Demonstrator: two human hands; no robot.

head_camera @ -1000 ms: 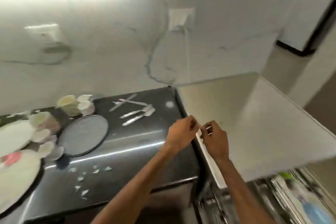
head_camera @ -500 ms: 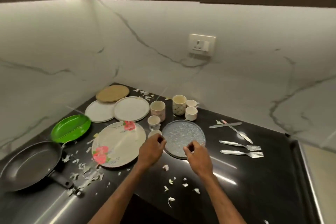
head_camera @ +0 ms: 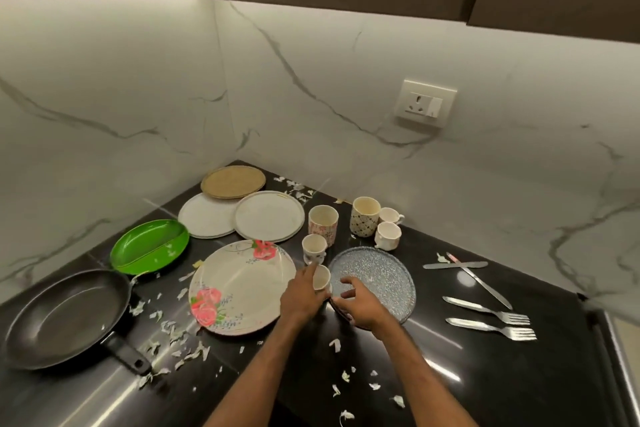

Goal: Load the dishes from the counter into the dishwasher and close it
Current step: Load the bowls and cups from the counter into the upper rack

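Centre frame, my left grip (head_camera: 303, 295) wraps the small cup (head_camera: 322, 276) and my right grip (head_camera: 362, 307) pinches the speckled plate (head_camera: 381, 274) by its rim, likely to lift both.

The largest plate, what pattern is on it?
The largest plate is cream with pinkish-red flowers, seen in the head view.

The frying pan (head_camera: 65, 315) lies at the left of the tabletop (head_camera: 485, 385). To its right, in sequence: the large plate (head_camera: 239, 288), a small cup (head_camera: 322, 277), the right plate (head_camera: 381, 274). Two forks (head_camera: 486, 310) lie farthest right, two knives (head_camera: 453, 265) behind them. Three plates (head_camera: 270, 215) occupy the rear corner.
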